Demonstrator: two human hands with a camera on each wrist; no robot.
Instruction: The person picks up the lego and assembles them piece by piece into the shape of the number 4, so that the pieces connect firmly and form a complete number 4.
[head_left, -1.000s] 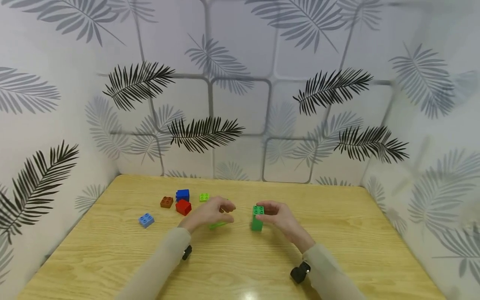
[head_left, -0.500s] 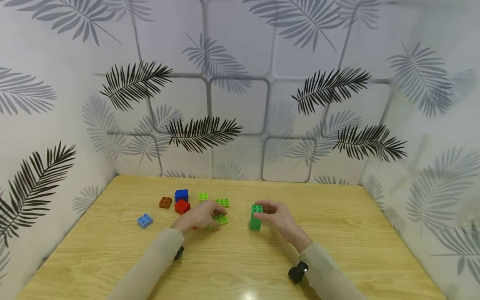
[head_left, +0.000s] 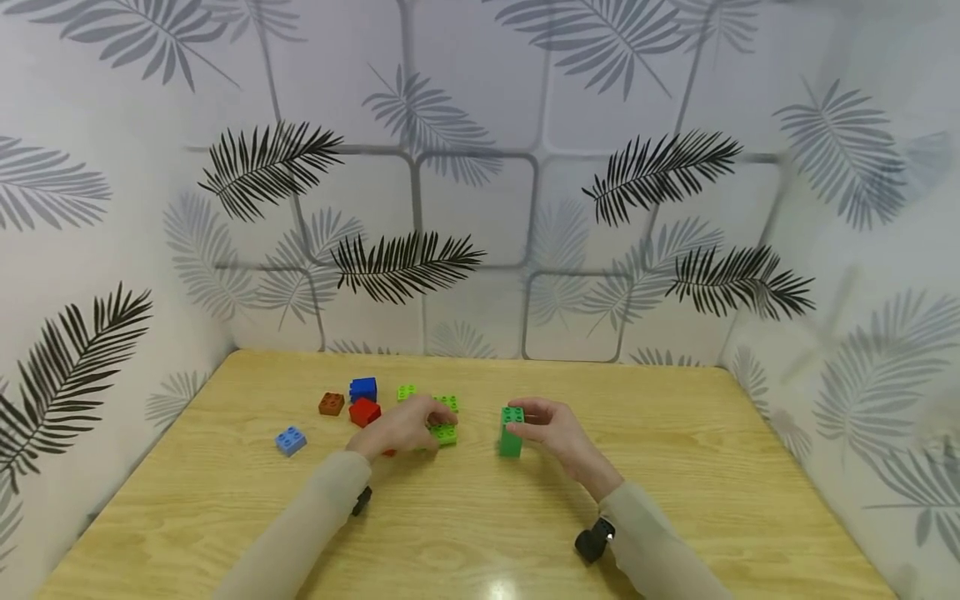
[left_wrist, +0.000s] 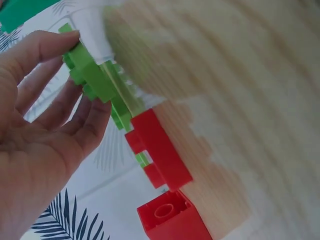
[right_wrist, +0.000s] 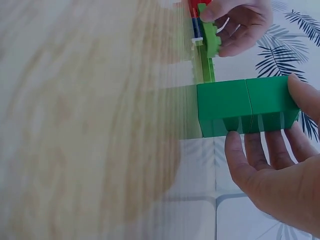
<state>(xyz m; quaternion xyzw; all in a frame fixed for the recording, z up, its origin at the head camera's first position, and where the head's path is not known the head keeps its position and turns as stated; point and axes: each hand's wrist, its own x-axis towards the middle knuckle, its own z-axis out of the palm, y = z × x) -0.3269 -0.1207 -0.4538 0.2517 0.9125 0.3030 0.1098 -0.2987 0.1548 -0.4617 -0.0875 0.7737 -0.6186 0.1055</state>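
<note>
- Two hands are working at the wooden table (head_left: pixel 495 517) in the head view: your left hand (head_left: pixel 405 425), arching downward, is pinching a lime brick (head_left: pixel 445 434), while your right hand (head_left: pixel 555 435) is gripping a green stack (head_left: pixel 510 442) that is standing upright to its right, studs up. Only this view is showing the light-blue brick (head_left: pixel 291 441) and brown brick (head_left: pixel 332 404), lying farther left.
- In the left wrist view, your thumb and fingers are curving round the lime brick's ends, its studs facing your palm. Beyond it, a studded red brick (left_wrist: pixel 162 150), mostly hidden overhead, is appearing clearly, and a red block (left_wrist: pixel 175 222) is exposing its hollow end.
- In the right wrist view, your fingers are spreading along the stack's smooth side, and a seam is revealing two joined blocks, glossy and deep green.
</note>
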